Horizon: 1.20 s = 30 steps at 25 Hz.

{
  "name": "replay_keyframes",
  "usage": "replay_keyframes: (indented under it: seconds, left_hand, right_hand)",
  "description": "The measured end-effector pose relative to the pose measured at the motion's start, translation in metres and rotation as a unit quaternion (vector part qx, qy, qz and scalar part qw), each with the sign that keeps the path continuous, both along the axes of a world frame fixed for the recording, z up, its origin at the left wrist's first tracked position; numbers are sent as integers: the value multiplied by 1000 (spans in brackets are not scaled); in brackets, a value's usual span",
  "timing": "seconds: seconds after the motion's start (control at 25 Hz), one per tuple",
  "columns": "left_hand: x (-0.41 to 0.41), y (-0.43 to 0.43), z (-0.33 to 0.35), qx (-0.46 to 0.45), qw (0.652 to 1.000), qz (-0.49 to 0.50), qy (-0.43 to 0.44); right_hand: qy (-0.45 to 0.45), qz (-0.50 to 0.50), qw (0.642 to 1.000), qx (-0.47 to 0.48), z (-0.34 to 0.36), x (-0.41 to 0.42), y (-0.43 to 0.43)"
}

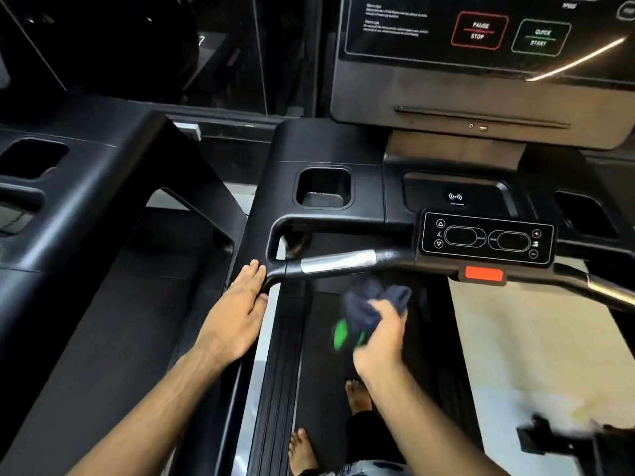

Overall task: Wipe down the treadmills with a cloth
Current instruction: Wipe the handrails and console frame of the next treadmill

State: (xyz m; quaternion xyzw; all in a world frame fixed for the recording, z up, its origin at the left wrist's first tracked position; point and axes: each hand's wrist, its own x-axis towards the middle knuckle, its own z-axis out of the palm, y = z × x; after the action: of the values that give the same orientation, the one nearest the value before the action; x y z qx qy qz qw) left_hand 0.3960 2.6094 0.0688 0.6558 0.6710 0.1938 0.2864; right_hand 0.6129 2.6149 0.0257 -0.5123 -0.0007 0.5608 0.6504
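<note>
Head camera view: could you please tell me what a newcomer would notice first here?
Probably the right hand at centre, clutching a bunched dark cloth just below the handlebar. Next, the left hand lying flat by the bar's left corner, and the red tab under the small control panel.

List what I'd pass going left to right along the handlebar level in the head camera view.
left hand → silver grip sensor → dark cloth bunched in the right hand → small control panel → red safety tab

head cam | looks forward-down | close over treadmill console [481, 73]
</note>
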Motion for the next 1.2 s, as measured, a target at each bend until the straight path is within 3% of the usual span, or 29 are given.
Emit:
replay_keyframes:
  seconds: [0.12,0.4,0.52,0.68,0.84,0.96,1.04,1.12,1.16,1.2]
  left_hand:
    - [1,-1,2,-1,1000,-6,-7]
    - [0,1,2,-10,1000,-10,-15]
    - [-2,1,2,-21,999,-21,-24]
    - [-8,0,1,-20,999,-28,-23]
    - [-6,-7,4,-34,997,-20,-61]
    - [-11,-9,3,-35,997,-12,-75]
    - [-11,-10,3,-33,996,-7,-81]
    - [-9,-14,2,-32,996,1,-88]
    - [-9,-17,1,-38,995,3,-89]
    - [-10,-19,1,-43,995,5,-86]
  right_hand:
    - [103,-59,990,74,8,0,46]
    - [39,16,999,28,21,-67,21]
    - [51,-56,997,16,20,-59,39]
    - [45,88,995,-7,8,-98,17]
    - [93,-16,996,7,8,-91,36]
    - [48,116,992,-23,9,-113,21]
    - [-58,222,973,-29,1,-109,5]
    - [-226,383,896,-22,0,-95,-3]
    - [-278,449,849,-18,1,-91,-9]
    - [-287,481,828,-22,3,-90,-16]
